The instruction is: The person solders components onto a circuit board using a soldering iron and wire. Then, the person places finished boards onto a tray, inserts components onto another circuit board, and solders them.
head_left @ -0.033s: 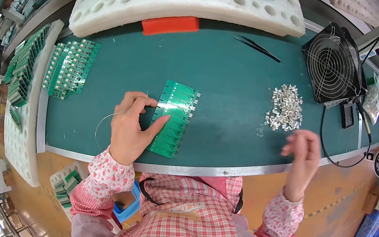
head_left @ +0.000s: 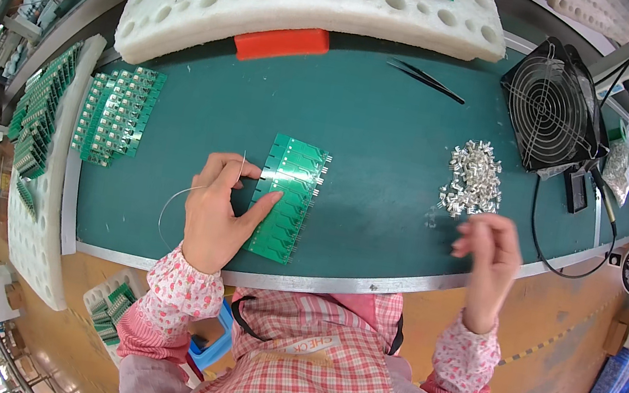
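Observation:
A green circuit board panel (head_left: pixel 285 216) lies on the green bench mat in front of me, a row of pins along its right edge. My left hand (head_left: pixel 219 211) grips its left side, thumb on the face and index finger at the edge. A thin silvery wire (head_left: pixel 168 207) loops out from the same hand, its end standing up by the fingers. My right hand (head_left: pixel 491 255) hovers at the near side of a pile of small silvery metal parts (head_left: pixel 473 180). Its fingers are curled together; whatever they hold is too small to make out.
Black tweezers (head_left: pixel 428 81) and a red block (head_left: pixel 282 44) lie farther back, before a white foam tray with holes (head_left: pixel 227 17). A black fan (head_left: pixel 548 105) stands at the right with a cable. Finished-looking board panels (head_left: pixel 115 114) lie at the left.
My right hand has shifted slightly left, its fingers drawn a little closer together. My left hand and the circuit board panel stay in place.

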Available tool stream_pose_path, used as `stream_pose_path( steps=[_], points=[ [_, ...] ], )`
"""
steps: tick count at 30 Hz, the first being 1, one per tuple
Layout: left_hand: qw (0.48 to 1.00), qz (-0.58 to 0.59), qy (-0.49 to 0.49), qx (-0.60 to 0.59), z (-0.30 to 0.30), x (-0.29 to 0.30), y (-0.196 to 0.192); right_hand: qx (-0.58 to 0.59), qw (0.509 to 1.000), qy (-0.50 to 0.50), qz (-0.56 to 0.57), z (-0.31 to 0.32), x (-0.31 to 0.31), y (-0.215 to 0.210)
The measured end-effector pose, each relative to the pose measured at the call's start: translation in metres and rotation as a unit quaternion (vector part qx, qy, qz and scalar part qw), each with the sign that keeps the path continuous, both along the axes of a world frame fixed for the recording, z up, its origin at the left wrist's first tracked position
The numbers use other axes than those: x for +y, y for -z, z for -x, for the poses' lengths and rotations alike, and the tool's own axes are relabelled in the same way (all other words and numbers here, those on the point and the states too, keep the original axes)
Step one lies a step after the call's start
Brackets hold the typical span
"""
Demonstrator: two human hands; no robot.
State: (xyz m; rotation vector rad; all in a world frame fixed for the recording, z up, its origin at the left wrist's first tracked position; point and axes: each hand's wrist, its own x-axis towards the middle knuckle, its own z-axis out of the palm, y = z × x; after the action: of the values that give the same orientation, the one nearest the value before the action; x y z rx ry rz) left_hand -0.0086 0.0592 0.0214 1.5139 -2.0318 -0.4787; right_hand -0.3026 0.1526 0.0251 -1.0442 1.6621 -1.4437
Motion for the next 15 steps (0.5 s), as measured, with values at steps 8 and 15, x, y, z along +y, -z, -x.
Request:
stream_pose_path(
  steps=[8, 15],
  points=[
    [0.962, -0.188, 0.008, 0.197, 0.002, -0.004, -0.001, 0.081, 0.981, -0.169, 0.043, -0.070, -0.030, 0.011],
    [0.833, -0.342, 0.041, 0.432, 0.006, -0.013, -0.011, 0.084, 0.983, -0.158, 0.032, -0.073, -0.032, 0.010]
  ],
)
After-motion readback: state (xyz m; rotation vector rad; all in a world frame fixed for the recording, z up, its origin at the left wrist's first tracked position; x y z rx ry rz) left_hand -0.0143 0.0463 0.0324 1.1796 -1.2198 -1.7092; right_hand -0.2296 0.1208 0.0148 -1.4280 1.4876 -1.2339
